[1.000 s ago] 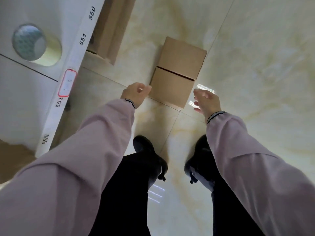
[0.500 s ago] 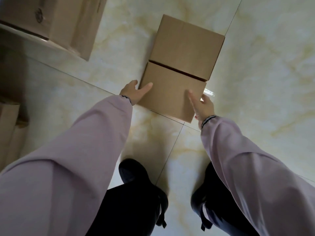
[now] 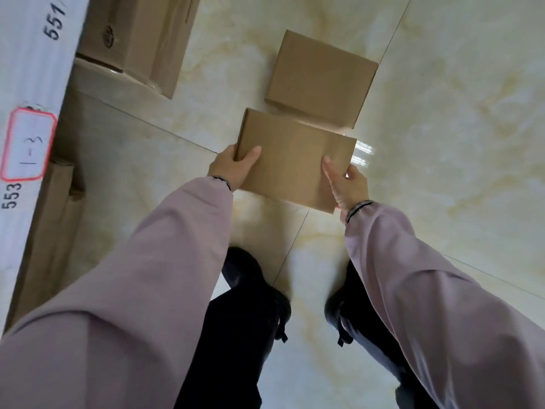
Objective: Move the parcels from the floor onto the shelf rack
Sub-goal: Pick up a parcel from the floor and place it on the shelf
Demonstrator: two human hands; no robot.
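White shelf rack beam point(image 3: 32, 119), numbered 551 and 553, at far left, with a large brown carton point(image 3: 141, 39) beside it on the floor. Left hand point(image 3: 233, 166) clasps the left edge of a flat brown cardboard parcel point(image 3: 295, 160), thumb on top. Right hand point(image 3: 349, 187) clasps the right edge, thumb across the top face. The parcel is held above the cream marble-patterned tile floor point(image 3: 442, 143); a second brown cardboard parcel point(image 3: 321, 75) lies on the floor just beyond it.
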